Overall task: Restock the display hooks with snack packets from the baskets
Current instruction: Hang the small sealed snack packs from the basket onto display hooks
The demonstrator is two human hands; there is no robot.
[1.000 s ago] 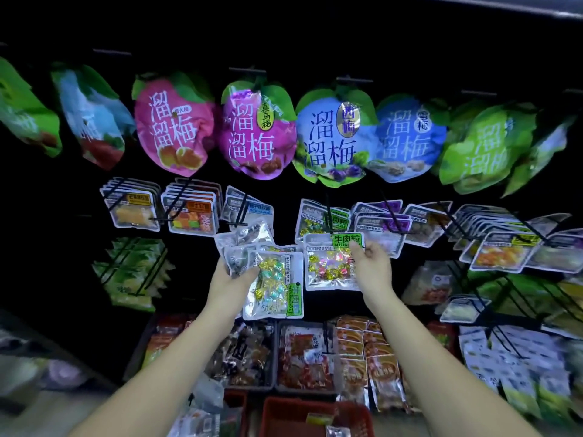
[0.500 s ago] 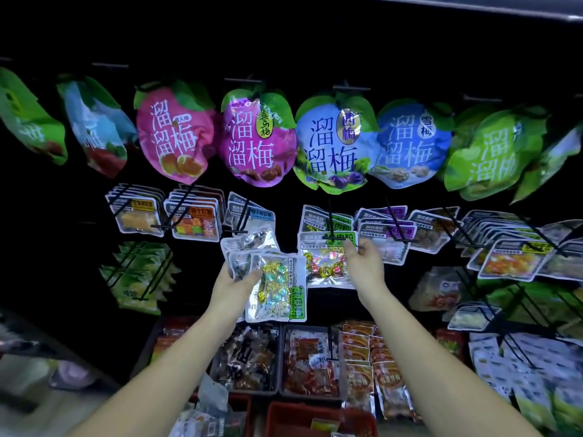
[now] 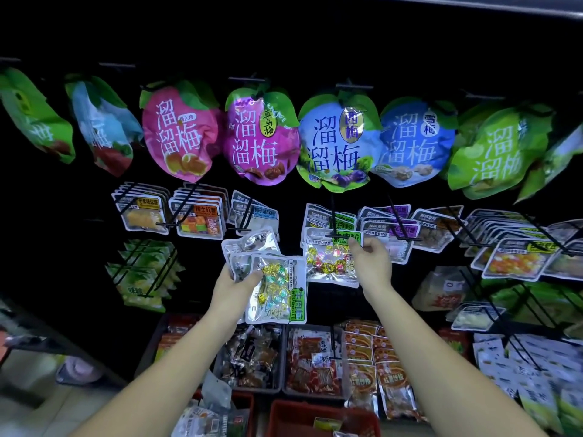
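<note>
My left hand [image 3: 235, 287] grips a fanned stack of silvery candy packets [image 3: 277, 288] with green labels, held below the middle row of hooks. My right hand [image 3: 372, 260] pinches the top right corner of one more candy packet [image 3: 328, 263]. That packet hangs at the tip of a black display hook [image 3: 334, 222], in front of several like packets. Red baskets [image 3: 299, 414] sit at the bottom centre, with a few packets inside.
Large round plum snack bags [image 3: 334, 143] hang along the top row. Small packets fill neighbouring hooks left [image 3: 198, 216] and right [image 3: 514, 257]. Dark trays [image 3: 284, 386] of wrapped snacks stand below the hands, and more hooks jut out at the lower right.
My right hand has lifted the single packet up and onto the hook's tip. The left hand has kept its stack almost still.
</note>
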